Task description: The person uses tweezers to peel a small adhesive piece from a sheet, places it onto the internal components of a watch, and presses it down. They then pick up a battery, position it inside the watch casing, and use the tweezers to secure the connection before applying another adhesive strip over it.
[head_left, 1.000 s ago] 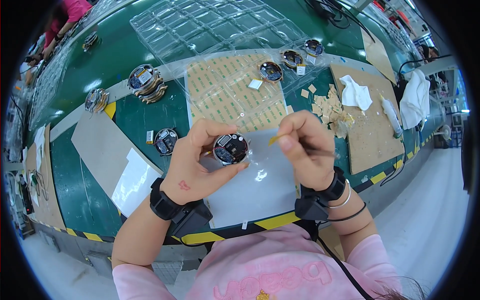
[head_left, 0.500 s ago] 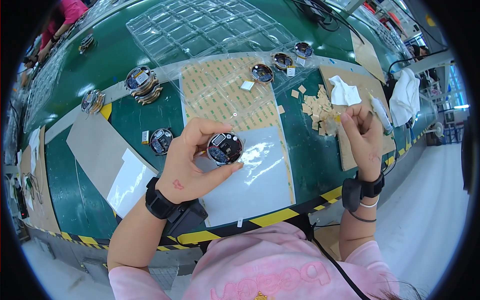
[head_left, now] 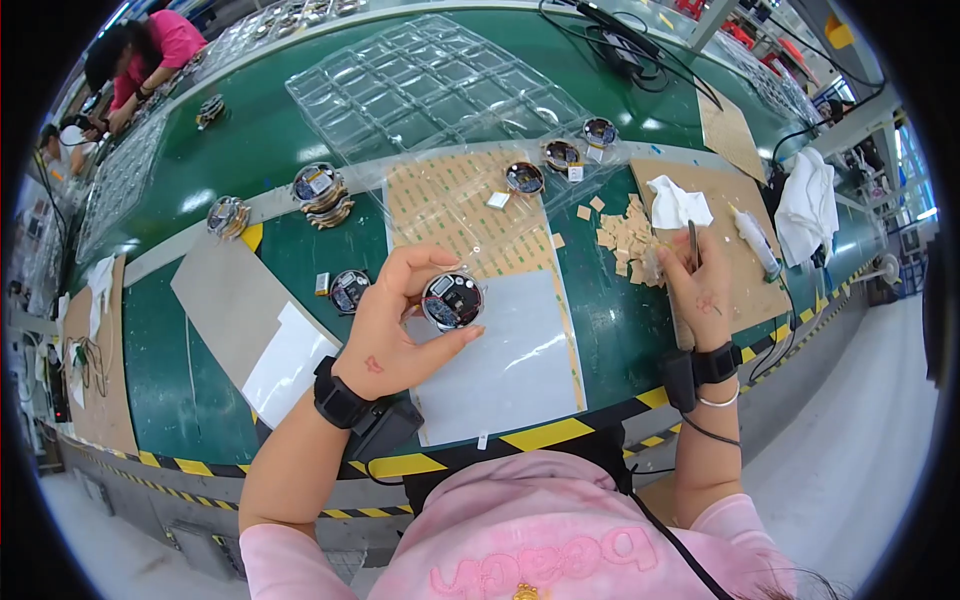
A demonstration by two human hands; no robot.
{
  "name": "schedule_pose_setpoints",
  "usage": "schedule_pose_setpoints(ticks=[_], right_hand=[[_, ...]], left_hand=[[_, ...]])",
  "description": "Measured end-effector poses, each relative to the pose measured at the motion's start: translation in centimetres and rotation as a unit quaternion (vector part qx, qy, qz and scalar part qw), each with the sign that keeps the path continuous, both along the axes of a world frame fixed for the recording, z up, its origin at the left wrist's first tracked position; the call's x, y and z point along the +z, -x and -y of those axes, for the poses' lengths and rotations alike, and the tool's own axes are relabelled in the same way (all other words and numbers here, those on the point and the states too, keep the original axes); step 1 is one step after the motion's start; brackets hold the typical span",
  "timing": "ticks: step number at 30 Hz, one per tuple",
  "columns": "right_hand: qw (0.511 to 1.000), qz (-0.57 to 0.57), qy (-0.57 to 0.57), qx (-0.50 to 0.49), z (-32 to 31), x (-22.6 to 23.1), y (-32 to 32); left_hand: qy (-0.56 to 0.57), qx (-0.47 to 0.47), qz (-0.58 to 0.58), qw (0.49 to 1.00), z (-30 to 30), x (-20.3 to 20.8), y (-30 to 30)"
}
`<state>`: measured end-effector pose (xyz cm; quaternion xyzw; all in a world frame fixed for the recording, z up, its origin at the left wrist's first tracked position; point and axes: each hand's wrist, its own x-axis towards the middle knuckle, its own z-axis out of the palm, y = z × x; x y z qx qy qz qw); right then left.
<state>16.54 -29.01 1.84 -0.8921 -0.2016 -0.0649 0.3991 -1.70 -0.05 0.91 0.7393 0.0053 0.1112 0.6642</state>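
My left hand point(head_left: 385, 340) grips a round electronic module point(head_left: 452, 300) by its edge, between thumb and fingers. The module has a dark face with circuit parts and stands above a white sheet point(head_left: 500, 370). My right hand point(head_left: 700, 285) is closed around slim metal tweezers point(head_left: 693, 238), whose upper end points away from me. Beside that hand lies a pile of small tan square pads point(head_left: 625, 235). A white cloth point(head_left: 678, 203) is just beyond it. Near my left hand another round module point(head_left: 350, 291) rests on the green bench with a small silver battery.
Clear plastic trays point(head_left: 430, 85) spread across the back. Stacked round modules point(head_left: 322, 195) stand at the left, and several more sit by the tan adhesive sheet point(head_left: 440, 190). A glue tube point(head_left: 755, 243) lies on the right board. Another person point(head_left: 150, 60) works at far left.
My right hand has turned and moved nearer to me, beside the pads; the tweezers now show. My left hand still holds the module. The view has shifted, showing more of the other person.
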Motion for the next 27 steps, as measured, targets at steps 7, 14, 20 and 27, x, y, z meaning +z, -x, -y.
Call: schedule_pose_setpoints(ticks=[7,14,20,27], right_hand=[[0.996,-0.035,-0.078,0.005,1.0,0.0,0.5],[0.978,-0.043,-0.188,0.082,-0.3,1.2,1.7],[0.938,-0.163,-0.255,0.169,-1.4,3.4,2.3],[0.922,-0.159,-0.271,0.228,-3.0,4.3,2.3]], left_hand=[[-0.033,-0.002,-0.018,0.999,0.4,1.5,0.4],[-0.223,0.087,-0.010,0.971,-2.7,3.7,1.6],[-0.357,0.161,-0.032,0.920,-4.9,3.3,3.7],[-0.473,0.164,-0.001,0.866,-5.3,3.0,4.2]])
